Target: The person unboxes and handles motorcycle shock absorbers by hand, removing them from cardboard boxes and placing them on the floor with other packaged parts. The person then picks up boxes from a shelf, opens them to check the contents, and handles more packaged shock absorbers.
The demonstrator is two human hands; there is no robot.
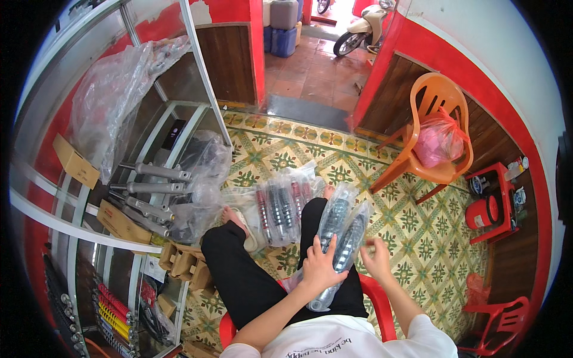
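Observation:
Two black shock absorbers with coil springs (353, 237), sleeved in clear plastic, lie side by side across my right thigh. My left hand (323, 266) grips them from above, its fingers spread over the plastic near their lower halves. Just right of the sleeves is my right hand (377, 260), fingers curled near the plastic's edge; whether it pinches the film cannot be made out. On the floor between my feet rest several more plastic-wrapped shock absorbers (281, 210), some with red springs and some with dark ones.
To the left, a glass-and-metal shelf (147, 244) holds grey fork legs (156, 188), cardboard boxes (123, 221) and coloured springs (114, 308). An orange plastic chair (394, 172) bearing a pink bag (441, 138) stands ahead right. Beyond the doorway is a scooter (365, 29).

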